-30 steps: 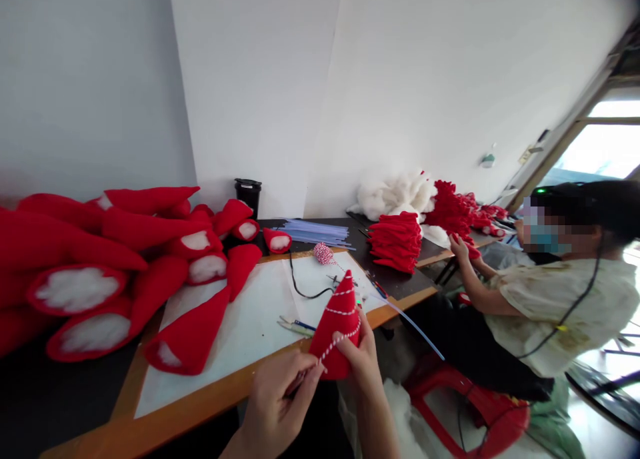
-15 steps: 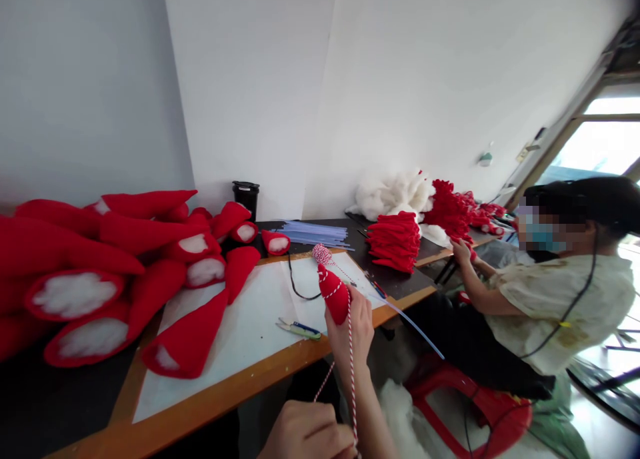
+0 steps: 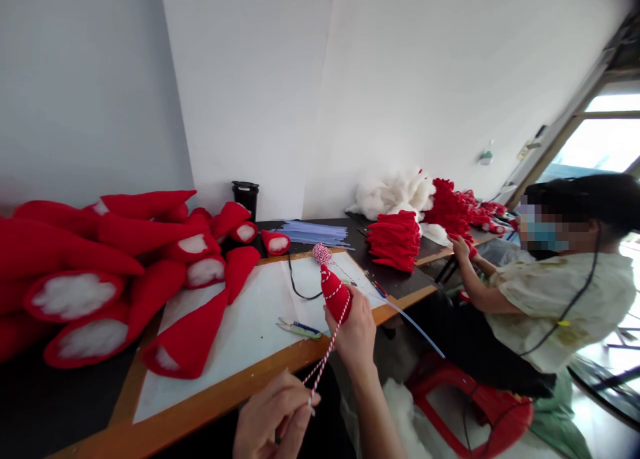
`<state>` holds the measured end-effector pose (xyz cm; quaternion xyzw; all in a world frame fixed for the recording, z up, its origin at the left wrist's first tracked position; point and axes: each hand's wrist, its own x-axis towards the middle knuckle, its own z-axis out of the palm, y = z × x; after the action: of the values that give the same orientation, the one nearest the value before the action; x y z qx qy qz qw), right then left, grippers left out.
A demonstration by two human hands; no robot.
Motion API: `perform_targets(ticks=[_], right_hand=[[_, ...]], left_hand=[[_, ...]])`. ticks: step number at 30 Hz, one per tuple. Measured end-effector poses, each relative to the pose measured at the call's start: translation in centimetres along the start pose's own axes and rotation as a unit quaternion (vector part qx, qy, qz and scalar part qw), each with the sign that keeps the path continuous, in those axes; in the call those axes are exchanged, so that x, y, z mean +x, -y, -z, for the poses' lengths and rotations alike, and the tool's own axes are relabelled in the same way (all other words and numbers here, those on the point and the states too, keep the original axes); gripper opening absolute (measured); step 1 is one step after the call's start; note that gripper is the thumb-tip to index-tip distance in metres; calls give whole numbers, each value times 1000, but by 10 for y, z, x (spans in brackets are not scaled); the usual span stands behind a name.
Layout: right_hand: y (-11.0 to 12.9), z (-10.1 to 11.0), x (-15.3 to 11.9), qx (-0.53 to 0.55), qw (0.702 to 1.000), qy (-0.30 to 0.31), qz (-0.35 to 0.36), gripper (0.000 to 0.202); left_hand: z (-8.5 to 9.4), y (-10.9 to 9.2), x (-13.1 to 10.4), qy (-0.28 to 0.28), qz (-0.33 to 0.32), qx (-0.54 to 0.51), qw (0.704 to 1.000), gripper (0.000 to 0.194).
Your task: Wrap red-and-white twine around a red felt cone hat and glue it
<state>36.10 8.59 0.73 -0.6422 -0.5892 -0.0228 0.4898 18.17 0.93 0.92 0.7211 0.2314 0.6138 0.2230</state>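
1. The left hand (image 3: pixel 274 416) has come up from the bottom edge since half a second ago, and the red-and-white twine (image 3: pixel 327 354) now runs slanted rather than straight down; the right hand (image 3: pixel 354 332) has barely shifted.
2. Right hand is closed around the wide end of the red felt cone (image 3: pixel 334 292); the tip points up and away, with twine wound round it in pale bands.
3. Left hand pinches the twine's lower end between fingertips, below and left of the right hand; the strand is taut.
4. Twine ball (image 3: pixel 323 253) sits just beyond the cone's tip; snips (image 3: pixel 299 328) lie on the white board (image 3: pixel 245 332), left of the right hand.
5. Stuffed red cones (image 3: pixel 120 272) are heaped far left; a co-worker's hand (image 3: pixel 461 247) reaches into a red pile at right.
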Motion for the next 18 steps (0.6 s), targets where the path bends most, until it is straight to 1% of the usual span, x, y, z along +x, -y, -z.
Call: perform_targets(ticks=[2,4,6,8,10,12,15,16,18], right_hand=[[-1,4,0,64,995,27,-68,51],[-2,10,0,149,980,61,-118,49],[-3,16,-1,229,960,91,-133,46],[-3,23,-2,303,934,121,-146,42],[-3,30,-4,376,896,155,-179,43],[-3,36,-5,445,849,188,-217,46],[-4,44,-9,528,779,224,-254,54],[-4,45,-10,552,756,228,-266,56],[-2,46,-16,593,715,224,-294,55]], left_hand=[[1,4,0,-34,39,-17,999,21],[1,12,0,-67,75,-30,994,20],[1,20,0,-93,106,-41,989,16],[2,27,2,-105,135,-47,984,13],[3,33,4,-111,164,-49,979,13],[3,38,5,-114,192,-49,974,16],[0,45,7,-114,237,-44,964,21],[-3,48,8,-108,256,-48,959,23],[-9,52,7,-72,300,-78,948,27]])
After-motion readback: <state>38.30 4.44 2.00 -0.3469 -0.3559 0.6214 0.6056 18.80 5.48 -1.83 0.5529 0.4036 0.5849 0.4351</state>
